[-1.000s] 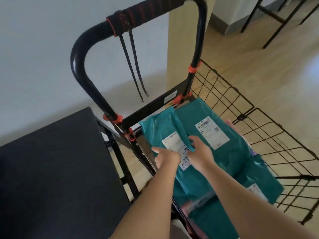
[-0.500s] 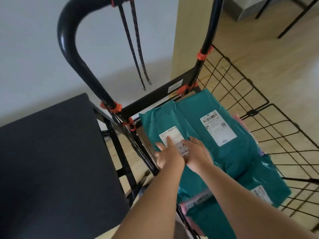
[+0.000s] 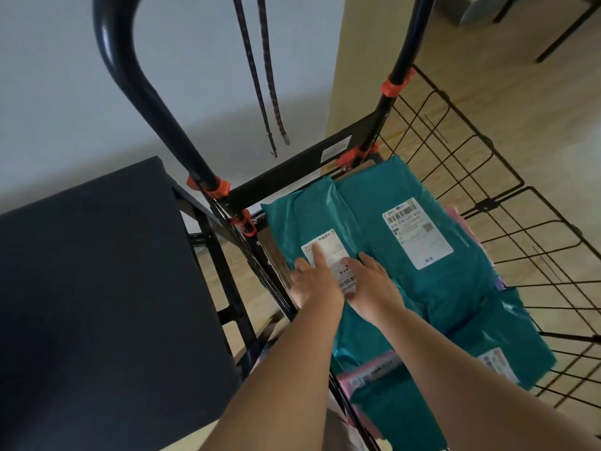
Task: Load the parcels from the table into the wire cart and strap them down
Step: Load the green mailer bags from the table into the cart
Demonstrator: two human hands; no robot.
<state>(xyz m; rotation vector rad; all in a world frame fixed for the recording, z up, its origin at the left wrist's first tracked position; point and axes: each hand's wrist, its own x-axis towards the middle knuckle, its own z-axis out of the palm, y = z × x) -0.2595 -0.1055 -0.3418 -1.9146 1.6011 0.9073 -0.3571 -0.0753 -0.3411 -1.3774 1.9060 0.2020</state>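
The small teal parcel [image 3: 292, 222], gripped a second earlier, now lay flat inside the wire cart [image 3: 487, 203], left hand [image 3: 312, 284] and right hand [image 3: 372, 286] pressing it with straight fingers; strapping was still to do.

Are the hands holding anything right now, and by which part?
Nothing is gripped. The left hand and right hand press flat on the small teal parcel, at its shipping label.

Teal, labelled parcels [image 3: 455, 294] flat inside black wire cart [image 3: 286, 177]
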